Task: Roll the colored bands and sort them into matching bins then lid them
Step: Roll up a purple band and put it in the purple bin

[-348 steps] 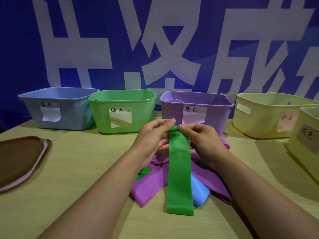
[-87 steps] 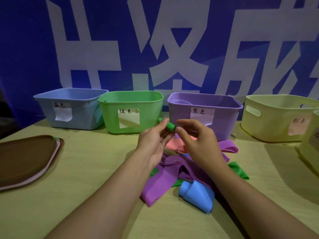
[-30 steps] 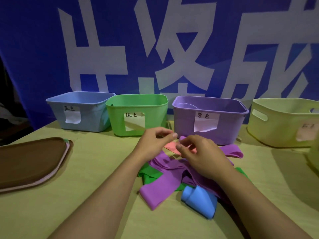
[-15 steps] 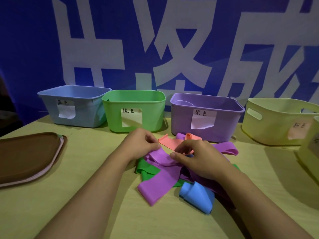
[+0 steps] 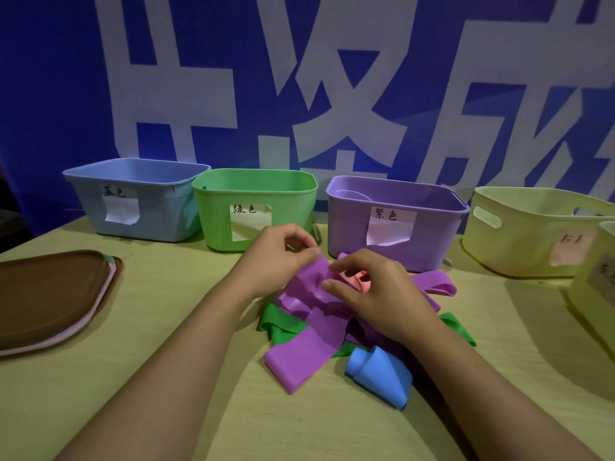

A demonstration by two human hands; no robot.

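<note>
Rubber like this purple band is light, limp and a bit clingy, so I judge its end is the place to take it and start a tight roll. My left hand and right hand both pinch that end above the pile on the table, just before the purple bin.

Green roll gone from hands; now both hands on purple band end, lifted off pile.
</note>
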